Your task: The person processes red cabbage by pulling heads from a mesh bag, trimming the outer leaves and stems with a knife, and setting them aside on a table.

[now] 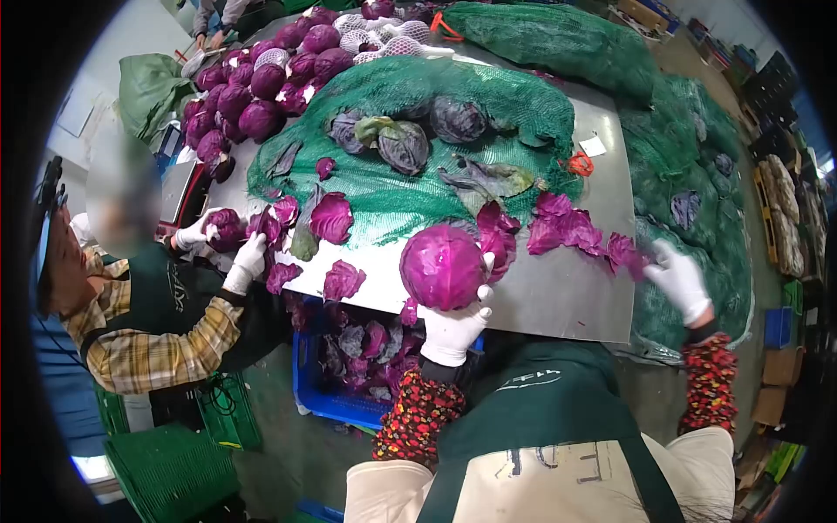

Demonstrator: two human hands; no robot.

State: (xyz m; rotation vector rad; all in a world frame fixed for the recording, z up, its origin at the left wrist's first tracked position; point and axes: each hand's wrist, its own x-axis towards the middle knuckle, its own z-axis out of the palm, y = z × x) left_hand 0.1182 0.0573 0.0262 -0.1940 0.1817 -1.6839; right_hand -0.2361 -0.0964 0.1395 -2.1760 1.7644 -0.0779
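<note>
A round red cabbage rests upright in my left hand, its gloved fingers wrapped round the underside and right side. Beside the cabbage, a loose outer leaf stands up behind my fingertips. Off to the right, my white-gloved right hand is at the table's right edge, slightly blurred. A torn purple cabbage leaf meets its fingertips and looks pinched there. More peeled leaves lie in a row left of that hand.
Green mesh sacking with dull cabbages lies on the metal table. Peeled cabbages are heaped far left. A blue crate of leaves stands below the edge. At left a co-worker's gloved hands handle a cabbage. Full sacks stand right.
</note>
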